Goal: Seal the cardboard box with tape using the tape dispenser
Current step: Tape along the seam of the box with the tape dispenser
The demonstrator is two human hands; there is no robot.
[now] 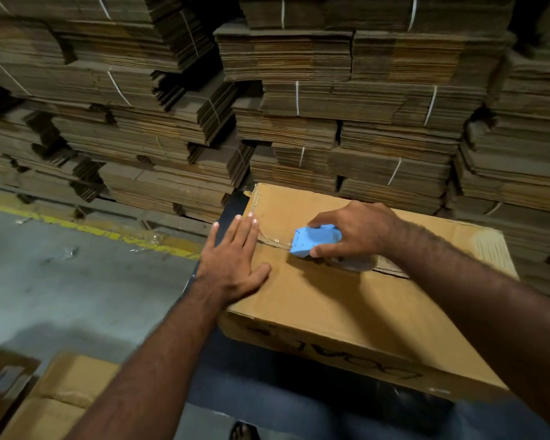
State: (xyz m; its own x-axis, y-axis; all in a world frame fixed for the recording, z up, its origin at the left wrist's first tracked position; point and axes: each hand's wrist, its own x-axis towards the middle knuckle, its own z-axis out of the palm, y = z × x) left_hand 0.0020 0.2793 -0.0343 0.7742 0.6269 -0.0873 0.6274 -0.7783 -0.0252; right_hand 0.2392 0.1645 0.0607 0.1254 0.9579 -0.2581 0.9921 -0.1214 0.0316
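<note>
Head view shows my right hand (356, 233) closed around the blue tape dispenser (315, 241) on the cardboard box (331, 312) seam at centre frame, my left hand (232, 258) flat and open; tilting could wander the tape off-seam.

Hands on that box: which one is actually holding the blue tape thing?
The right hand grips the blue tape dispenser on the cardboard box seam. The left hand holds nothing, lying flat, fingers spread, at the box's left end.
</note>
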